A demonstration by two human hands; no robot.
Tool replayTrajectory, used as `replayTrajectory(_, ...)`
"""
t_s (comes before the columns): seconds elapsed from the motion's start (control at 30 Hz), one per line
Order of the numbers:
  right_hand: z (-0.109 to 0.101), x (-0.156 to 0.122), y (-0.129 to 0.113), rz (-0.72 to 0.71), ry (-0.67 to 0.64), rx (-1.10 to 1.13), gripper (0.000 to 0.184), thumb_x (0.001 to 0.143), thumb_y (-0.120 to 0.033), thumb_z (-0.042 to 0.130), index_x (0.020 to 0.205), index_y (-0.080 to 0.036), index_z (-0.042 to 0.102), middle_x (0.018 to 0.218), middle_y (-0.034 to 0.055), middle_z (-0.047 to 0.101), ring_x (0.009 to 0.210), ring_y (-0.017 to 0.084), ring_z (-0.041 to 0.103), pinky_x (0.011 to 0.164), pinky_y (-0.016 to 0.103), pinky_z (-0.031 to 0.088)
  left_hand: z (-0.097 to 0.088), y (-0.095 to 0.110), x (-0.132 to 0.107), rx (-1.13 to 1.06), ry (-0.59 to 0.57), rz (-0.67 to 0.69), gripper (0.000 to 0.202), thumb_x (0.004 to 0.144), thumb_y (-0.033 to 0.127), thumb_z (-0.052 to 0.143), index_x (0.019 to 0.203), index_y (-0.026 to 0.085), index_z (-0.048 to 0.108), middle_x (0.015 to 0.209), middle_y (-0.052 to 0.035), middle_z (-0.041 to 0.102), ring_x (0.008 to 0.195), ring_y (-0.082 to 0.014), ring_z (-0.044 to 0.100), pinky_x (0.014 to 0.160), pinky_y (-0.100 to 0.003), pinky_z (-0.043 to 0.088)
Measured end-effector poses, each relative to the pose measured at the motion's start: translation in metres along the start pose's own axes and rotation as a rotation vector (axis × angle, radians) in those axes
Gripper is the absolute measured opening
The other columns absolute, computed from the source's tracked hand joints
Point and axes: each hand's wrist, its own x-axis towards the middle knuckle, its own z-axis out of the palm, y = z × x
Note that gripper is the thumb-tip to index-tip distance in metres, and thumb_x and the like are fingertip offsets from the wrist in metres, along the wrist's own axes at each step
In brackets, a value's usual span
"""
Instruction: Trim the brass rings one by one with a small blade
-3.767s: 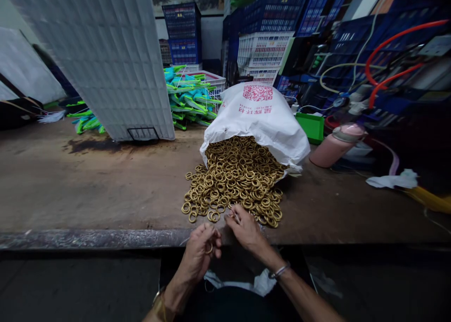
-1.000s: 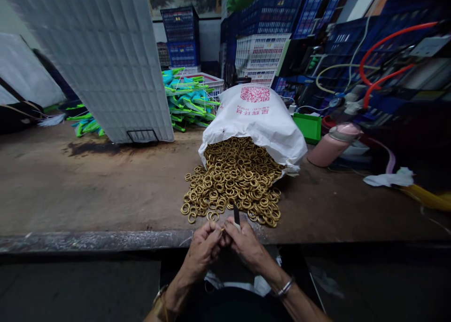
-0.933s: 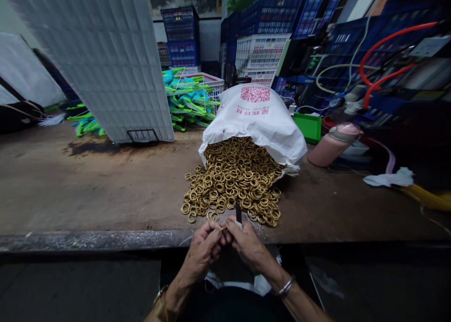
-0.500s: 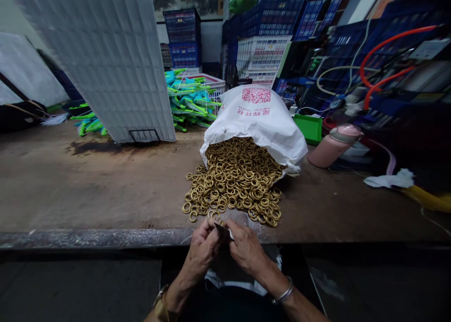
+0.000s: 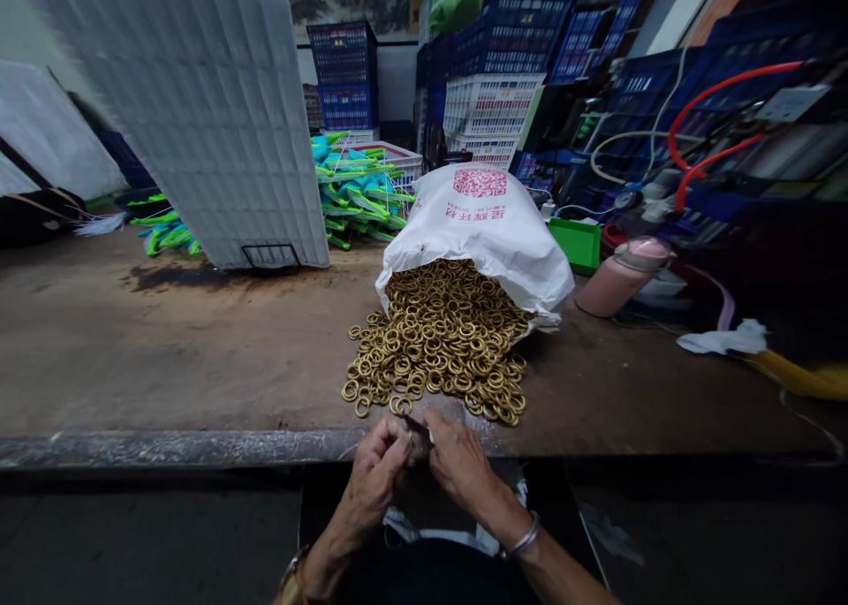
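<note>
A heap of brass rings [image 5: 437, 340] spills from an open white sack [image 5: 487, 225] onto a worn brown workbench [image 5: 165, 349]. Both my hands meet at the bench's front edge, just below the heap. My left hand [image 5: 374, 477] is closed in a pinch; what it holds is hidden by the fingers. My right hand [image 5: 460, 464] is closed on a small dark tool [image 5: 416, 427], whose tip points left toward my left fingertips. A bracelet sits on my right wrist and a watch on my left.
A large white grid panel [image 5: 199, 110] leans at the back left, with green and blue parts [image 5: 358, 190] behind it. A pink flask [image 5: 619, 274] and a green box [image 5: 579, 241] lie right of the sack. Stacked blue and white crates [image 5: 496, 66] and red hoses fill the back.
My hands came together from slightly apart. The dark tool in my right hand tipped from upright to lying leftward toward my left fingers. The ring seen earlier in my left hand is now hidden.
</note>
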Motion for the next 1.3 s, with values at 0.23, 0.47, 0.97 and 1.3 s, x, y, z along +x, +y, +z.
replayTrajectory(0.23, -0.005, 0.022, 0.001, 0.004, 0.160, 0.017, 0.031, 0.064, -0.002, 0.037, 0.087, -0.017, 0.050, 0.068, 0.0033, 0.060, 0.060, 0.014, 0.052, 0.054, 0.024, 0.025, -0.001, 0.010, -0.012, -0.321, -0.085, -0.134, 0.023, 0.076, 0.039, 0.057, 0.077, 0.018, 0.046, 0.063, 0.0029, 0.052, 0.039, -0.0025, 0.031, 0.035, -0.015, 0.019)
replayTrajectory(0.47, 0.003, 0.045, -0.006, 0.074, 0.130, -0.074, 0.029, 0.075, -0.012, 0.043, 0.103, -0.020, 0.046, 0.084, 0.0041, 0.064, 0.073, 0.015, 0.057, 0.058, 0.024, 0.028, -0.009, 0.010, -0.003, -0.456, 0.014, -0.140, 0.015, 0.076, 0.030, 0.057, 0.076, 0.017, 0.050, 0.072, -0.0018, 0.057, 0.044, -0.0052, 0.041, 0.036, -0.016, 0.027)
replayTrajectory(0.97, 0.001, 0.035, 0.009, -0.051, 0.276, 0.430, 0.014, 0.077, -0.014, 0.037, 0.085, -0.020, 0.047, 0.071, 0.0004, 0.056, 0.063, 0.014, 0.052, 0.060, 0.023, 0.036, -0.012, -0.003, 0.026, -0.338, 0.225, -0.121, 0.027, 0.067, 0.035, 0.068, 0.074, 0.015, 0.050, 0.064, 0.0017, 0.053, 0.050, -0.0071, 0.048, 0.036, -0.013, 0.033)
replayTrajectory(1.3, -0.013, 0.013, -0.007, -0.038, 0.207, 0.728, 0.017, 0.083, -0.032, 0.039, 0.075, -0.020, 0.047, 0.063, -0.0029, 0.049, 0.059, 0.011, 0.046, 0.058, 0.021, 0.037, -0.001, -0.004, 0.032, 0.024, 0.235, -0.056, 0.032, 0.069, 0.047, 0.060, 0.065, 0.016, 0.050, 0.041, 0.0100, 0.036, 0.034, -0.0033, 0.028, 0.035, -0.016, 0.024)
